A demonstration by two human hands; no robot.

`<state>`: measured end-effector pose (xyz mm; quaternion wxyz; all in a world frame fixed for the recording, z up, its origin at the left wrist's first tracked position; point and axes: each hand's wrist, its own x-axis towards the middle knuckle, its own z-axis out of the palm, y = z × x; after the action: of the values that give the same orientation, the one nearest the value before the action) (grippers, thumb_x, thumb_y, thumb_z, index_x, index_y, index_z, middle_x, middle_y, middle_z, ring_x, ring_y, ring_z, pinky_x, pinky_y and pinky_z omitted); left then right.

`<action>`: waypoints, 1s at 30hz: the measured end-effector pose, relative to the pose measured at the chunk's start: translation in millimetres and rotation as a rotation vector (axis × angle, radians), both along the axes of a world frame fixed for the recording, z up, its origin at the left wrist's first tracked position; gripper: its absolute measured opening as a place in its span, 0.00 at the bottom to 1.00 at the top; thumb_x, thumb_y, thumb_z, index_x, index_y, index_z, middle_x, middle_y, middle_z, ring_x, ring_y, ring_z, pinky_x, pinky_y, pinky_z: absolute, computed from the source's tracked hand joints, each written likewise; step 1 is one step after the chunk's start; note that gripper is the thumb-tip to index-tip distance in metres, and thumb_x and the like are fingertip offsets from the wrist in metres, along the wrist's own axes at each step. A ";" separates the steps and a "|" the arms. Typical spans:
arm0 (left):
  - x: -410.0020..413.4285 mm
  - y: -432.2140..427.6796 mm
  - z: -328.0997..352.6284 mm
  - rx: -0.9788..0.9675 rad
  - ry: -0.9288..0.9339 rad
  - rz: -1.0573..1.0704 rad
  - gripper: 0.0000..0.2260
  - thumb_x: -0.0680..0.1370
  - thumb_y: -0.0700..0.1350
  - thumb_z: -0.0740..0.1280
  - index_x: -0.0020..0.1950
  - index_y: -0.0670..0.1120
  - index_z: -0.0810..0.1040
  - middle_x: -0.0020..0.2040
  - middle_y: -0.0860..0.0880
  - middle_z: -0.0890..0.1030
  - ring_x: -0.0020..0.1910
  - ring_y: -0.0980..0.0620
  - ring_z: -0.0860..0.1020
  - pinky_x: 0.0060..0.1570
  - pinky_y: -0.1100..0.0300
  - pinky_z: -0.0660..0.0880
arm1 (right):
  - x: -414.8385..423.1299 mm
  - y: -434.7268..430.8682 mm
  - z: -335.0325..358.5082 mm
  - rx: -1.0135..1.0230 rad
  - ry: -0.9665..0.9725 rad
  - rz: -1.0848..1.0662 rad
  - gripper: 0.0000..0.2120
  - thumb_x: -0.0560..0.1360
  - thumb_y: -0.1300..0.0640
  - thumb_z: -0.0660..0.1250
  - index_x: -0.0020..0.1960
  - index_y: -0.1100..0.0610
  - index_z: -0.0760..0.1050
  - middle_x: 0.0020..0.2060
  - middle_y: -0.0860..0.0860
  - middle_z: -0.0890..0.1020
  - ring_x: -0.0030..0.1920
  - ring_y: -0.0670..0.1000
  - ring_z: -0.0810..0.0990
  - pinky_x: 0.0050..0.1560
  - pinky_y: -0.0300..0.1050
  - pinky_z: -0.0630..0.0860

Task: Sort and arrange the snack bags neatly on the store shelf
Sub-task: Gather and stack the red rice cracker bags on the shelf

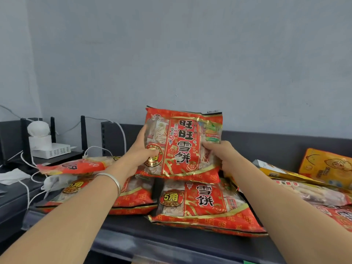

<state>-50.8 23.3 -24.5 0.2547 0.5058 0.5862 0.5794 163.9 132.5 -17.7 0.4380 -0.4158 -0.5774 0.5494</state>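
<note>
Held bag: a red snack bag [182,141] is being held upright, print facing the person, its bottom edge just above the bags lying flat on the shelf [171,239].
Left hand: the left hand [141,151] is gripping the bag's left edge, thumb lying across the front and fingers wrapping behind.
Right hand: the right hand [221,151] is gripping the right edge, fingers curling round it.
Why 2 hands: holding both edges is likely keeping the soft, crinkly pack flat and square, so it can be turned or set down without sagging.
Flat stack: a matching red bag [205,206] is lying face up directly under the held one, with another red bag [133,197] lying beside it to the left and a 3rd red one [76,165] resting higher at the left.
Other kind: a yellow bag [327,164] is leaning at the far right, apart from the red group, which suggests sorting by type is under way.
Off-task items: a white box [51,151] with cables is sitting at the far left.
Step in hand: judging by the pose, the person is lining the pack up with its matching pile.
Risk: the slick film could be slipping on the bags beneath.
</note>
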 end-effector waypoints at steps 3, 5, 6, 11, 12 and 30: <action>-10.5 18.5 8.6 0.102 -0.016 0.017 0.39 0.76 0.31 0.64 0.76 0.59 0.49 0.66 0.54 0.69 0.59 0.54 0.72 0.52 0.57 0.74 | -19.0 12.7 7.2 0.146 0.125 -0.007 0.06 0.75 0.62 0.70 0.50 0.56 0.76 0.46 0.55 0.84 0.43 0.54 0.84 0.43 0.51 0.81; -18.8 33.5 14.0 0.143 -0.050 0.002 0.37 0.77 0.33 0.64 0.76 0.59 0.50 0.63 0.55 0.70 0.61 0.54 0.71 0.52 0.56 0.73 | -32.6 19.7 11.8 0.215 0.156 -0.018 0.08 0.75 0.61 0.69 0.49 0.51 0.74 0.50 0.54 0.83 0.51 0.55 0.83 0.55 0.59 0.78; -24.3 42.3 15.8 0.158 -0.071 -0.011 0.36 0.77 0.34 0.64 0.76 0.59 0.51 0.61 0.56 0.70 0.61 0.53 0.71 0.53 0.55 0.72 | -38.7 23.4 13.0 0.227 0.161 -0.019 0.08 0.76 0.60 0.69 0.50 0.50 0.73 0.52 0.53 0.83 0.53 0.55 0.82 0.57 0.60 0.77; -47.7 87.6 6.2 0.089 -0.066 -0.052 0.35 0.78 0.39 0.66 0.76 0.58 0.50 0.69 0.53 0.68 0.66 0.51 0.69 0.62 0.49 0.67 | -55.9 46.6 -1.2 0.166 0.074 -0.087 0.08 0.77 0.56 0.67 0.55 0.51 0.71 0.51 0.51 0.82 0.51 0.53 0.82 0.57 0.59 0.77; -50.4 95.3 0.5 0.042 -0.074 -0.049 0.34 0.78 0.41 0.66 0.76 0.57 0.49 0.70 0.52 0.68 0.67 0.50 0.69 0.61 0.50 0.67 | -56.0 49.6 -5.9 0.142 0.057 -0.109 0.07 0.77 0.54 0.67 0.53 0.52 0.71 0.49 0.52 0.82 0.49 0.53 0.82 0.56 0.58 0.78; -52.7 130.2 -20.9 -0.354 0.273 0.040 0.36 0.81 0.46 0.60 0.77 0.49 0.34 0.73 0.43 0.66 0.63 0.42 0.73 0.57 0.49 0.72 | -53.9 63.6 -29.2 0.018 -0.526 -0.341 0.31 0.77 0.37 0.56 0.70 0.59 0.64 0.62 0.58 0.76 0.58 0.59 0.77 0.58 0.53 0.75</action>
<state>-103.5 153.5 -45.4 0.2464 0.5152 0.7177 0.3985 110.1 196.1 -46.9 0.3634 -0.6305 -0.5977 0.3364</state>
